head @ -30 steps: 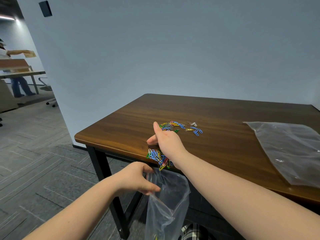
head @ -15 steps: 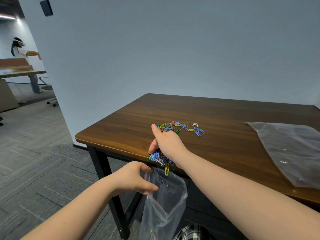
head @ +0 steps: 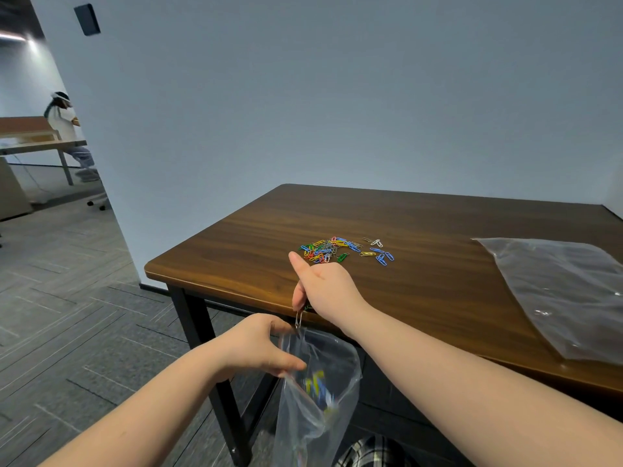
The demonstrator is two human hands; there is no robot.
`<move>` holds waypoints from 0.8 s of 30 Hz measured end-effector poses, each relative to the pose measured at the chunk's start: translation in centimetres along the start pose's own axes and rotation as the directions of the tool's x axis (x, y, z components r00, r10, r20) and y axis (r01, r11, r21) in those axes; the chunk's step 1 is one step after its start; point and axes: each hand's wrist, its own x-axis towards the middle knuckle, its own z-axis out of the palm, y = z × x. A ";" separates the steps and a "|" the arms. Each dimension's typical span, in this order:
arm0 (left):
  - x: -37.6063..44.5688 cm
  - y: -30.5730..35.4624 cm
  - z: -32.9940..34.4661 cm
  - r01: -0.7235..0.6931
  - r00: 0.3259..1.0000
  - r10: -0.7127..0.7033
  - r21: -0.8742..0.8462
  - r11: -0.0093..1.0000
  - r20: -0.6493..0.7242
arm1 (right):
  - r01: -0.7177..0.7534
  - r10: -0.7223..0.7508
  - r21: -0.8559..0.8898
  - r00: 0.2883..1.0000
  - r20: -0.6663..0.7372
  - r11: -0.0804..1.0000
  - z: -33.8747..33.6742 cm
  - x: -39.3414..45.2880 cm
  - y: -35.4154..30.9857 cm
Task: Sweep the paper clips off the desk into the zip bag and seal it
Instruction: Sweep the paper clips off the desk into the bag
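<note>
A clear zip bag (head: 320,392) hangs open just below the desk's front edge, and my left hand (head: 256,348) pinches its rim. Blurred coloured clips (head: 317,384) are falling inside it. My right hand (head: 323,288) rests edge-on at the desk's front edge above the bag, thumb up, fingers curled down over the edge. One silver clip (head: 298,319) dangles below its fingers. A pile of coloured paper clips (head: 337,249) lies on the brown desk (head: 438,281) just beyond that hand.
A second clear plastic bag (head: 566,294) lies flat on the desk's right side. A grey wall stands behind the desk. Black desk legs (head: 199,335) stand on grey carpet at left. A person stands by another desk (head: 43,143) at the far left.
My right hand has dragged a bunch of clips to the desk's front edge and over it. Those clips have dropped into the bag held by my left hand.
</note>
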 end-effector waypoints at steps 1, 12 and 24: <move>-0.1 0.1 0.0 -0.005 1.000 0.005 0.005 1.000 -0.002 | 0.003 -0.003 0.007 1.000 -0.008 1.000 0.0 -0.1 0.0; -0.1 0.0 0.1 -0.008 0.999 0.009 0.032 0.999 -0.035 | 0.014 0.006 0.208 0.996 -0.094 0.978 -0.1 -1.7 0.4; 0.0 0.0 0.2 -0.013 0.999 0.015 0.049 0.999 -0.043 | 0.011 0.076 0.353 0.970 -0.230 0.936 -0.5 -0.5 1.7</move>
